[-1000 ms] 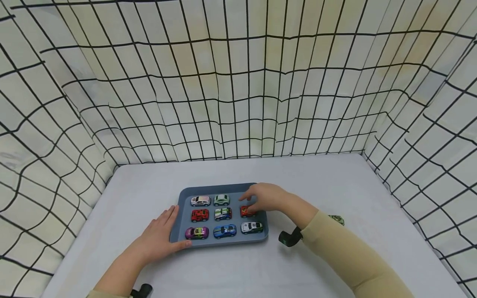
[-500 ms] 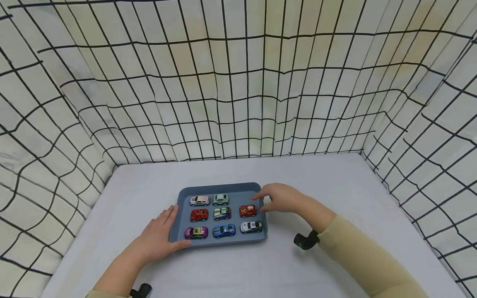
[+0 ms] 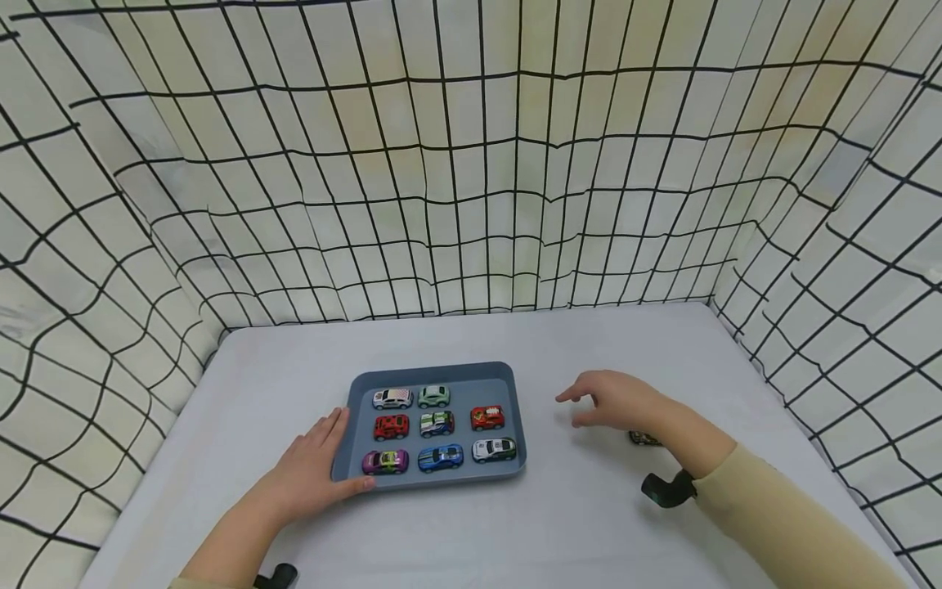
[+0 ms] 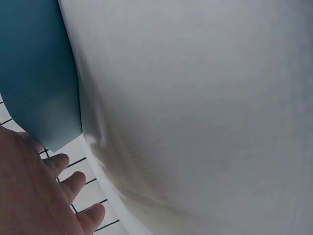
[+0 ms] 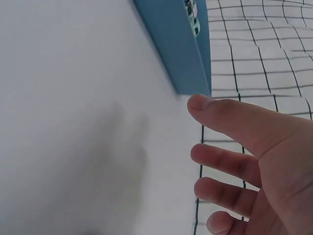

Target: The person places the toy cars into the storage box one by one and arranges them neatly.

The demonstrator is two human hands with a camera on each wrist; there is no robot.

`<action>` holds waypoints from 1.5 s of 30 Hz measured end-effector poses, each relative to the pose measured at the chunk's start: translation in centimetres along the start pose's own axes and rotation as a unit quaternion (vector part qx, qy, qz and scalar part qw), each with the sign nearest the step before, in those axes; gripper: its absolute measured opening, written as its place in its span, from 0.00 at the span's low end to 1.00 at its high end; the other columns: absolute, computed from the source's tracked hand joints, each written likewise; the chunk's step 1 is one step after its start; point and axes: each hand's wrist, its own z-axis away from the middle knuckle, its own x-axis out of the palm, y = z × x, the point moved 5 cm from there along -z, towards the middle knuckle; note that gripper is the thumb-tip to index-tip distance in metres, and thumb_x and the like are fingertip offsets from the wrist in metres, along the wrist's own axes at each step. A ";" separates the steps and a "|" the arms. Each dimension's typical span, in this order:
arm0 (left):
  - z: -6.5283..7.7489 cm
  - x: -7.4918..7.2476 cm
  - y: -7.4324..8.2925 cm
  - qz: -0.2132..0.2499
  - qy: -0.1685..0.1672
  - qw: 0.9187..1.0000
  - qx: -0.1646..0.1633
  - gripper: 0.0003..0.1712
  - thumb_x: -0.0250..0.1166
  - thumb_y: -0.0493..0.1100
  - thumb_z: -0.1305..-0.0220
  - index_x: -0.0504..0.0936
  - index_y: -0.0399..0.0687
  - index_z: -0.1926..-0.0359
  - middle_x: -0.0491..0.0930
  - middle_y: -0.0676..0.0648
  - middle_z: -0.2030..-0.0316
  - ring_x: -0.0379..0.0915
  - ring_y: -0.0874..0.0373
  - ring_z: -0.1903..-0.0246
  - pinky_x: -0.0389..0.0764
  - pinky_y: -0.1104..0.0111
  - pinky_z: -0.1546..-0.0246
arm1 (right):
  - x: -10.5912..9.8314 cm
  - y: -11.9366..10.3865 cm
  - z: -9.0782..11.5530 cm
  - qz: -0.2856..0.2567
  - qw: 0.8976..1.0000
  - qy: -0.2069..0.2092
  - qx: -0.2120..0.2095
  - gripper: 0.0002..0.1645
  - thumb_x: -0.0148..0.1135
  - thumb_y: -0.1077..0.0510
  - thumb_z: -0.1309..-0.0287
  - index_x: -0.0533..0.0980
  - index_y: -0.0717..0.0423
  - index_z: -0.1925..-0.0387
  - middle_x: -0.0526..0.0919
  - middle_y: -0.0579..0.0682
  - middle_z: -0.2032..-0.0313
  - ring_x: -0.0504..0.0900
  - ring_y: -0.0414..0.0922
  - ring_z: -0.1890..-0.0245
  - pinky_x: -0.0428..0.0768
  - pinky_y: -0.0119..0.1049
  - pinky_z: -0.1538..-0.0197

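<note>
A blue-grey tray [image 3: 434,483] lies on the white table with several toy cars in rows. In the back row are a white toy car [image 3: 392,398] and a pale green one [image 3: 434,396], with bare tray to their right. A red toy car [image 3: 487,418] sits at the right of the middle row. My left hand [image 3: 312,466] rests along the tray's left side, fingers extended, thumb at the near corner. Right of the tray, apart from it, my right hand [image 3: 618,401] holds nothing, its fingers and thumb spread. Part of a dark toy car [image 3: 644,438] shows beneath the right wrist.
White walls overlaid with a black grid net [image 3: 471,196] stand behind and on both sides of the table [image 3: 574,523]. A black wrist camera [image 3: 668,490] projects below the right wrist; another camera [image 3: 276,576] is by the left wrist.
My right hand has let go of the red toy car and moved right, out of the tray. The red toy car stays in the tray's middle row. My left hand keeps its place.
</note>
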 end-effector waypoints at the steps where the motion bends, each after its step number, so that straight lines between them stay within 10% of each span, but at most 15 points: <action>1: 0.0 0.0 0.0 -0.001 -0.001 1.000 -0.001 0.75 0.60 0.83 0.53 0.47 0.31 0.24 0.50 0.29 0.26 0.48 0.30 0.29 0.54 0.33 0.35 | -0.1 0.5 0.5 -0.001 1.000 0.000 0.003 0.23 0.74 0.50 0.46 0.83 0.41 0.46 0.83 0.43 0.53 0.78 0.41 0.63 0.78 0.37 0.59; 17: -0.1 0.0 -0.1 -0.001 0.007 1.000 0.000 0.75 0.60 0.84 0.54 0.48 0.32 0.24 0.51 0.30 0.26 0.48 0.31 0.28 0.54 0.34 0.34 | -1.0 6.2 6.8 -0.023 0.998 -0.004 0.056 0.22 0.74 0.51 0.46 0.84 0.44 0.48 0.82 0.43 0.54 0.76 0.42 0.63 0.76 0.37 0.64; 45: 0.2 -0.1 0.3 -0.001 -0.007 1.000 -0.005 0.75 0.61 0.82 0.53 0.47 0.32 0.24 0.51 0.29 0.26 0.48 0.31 0.28 0.54 0.34 0.34 | 0.8 8.1 7.7 -0.028 0.997 -0.011 0.069 0.24 0.74 0.60 0.48 0.84 0.42 0.48 0.83 0.47 0.49 0.80 0.53 0.48 0.80 0.54 0.48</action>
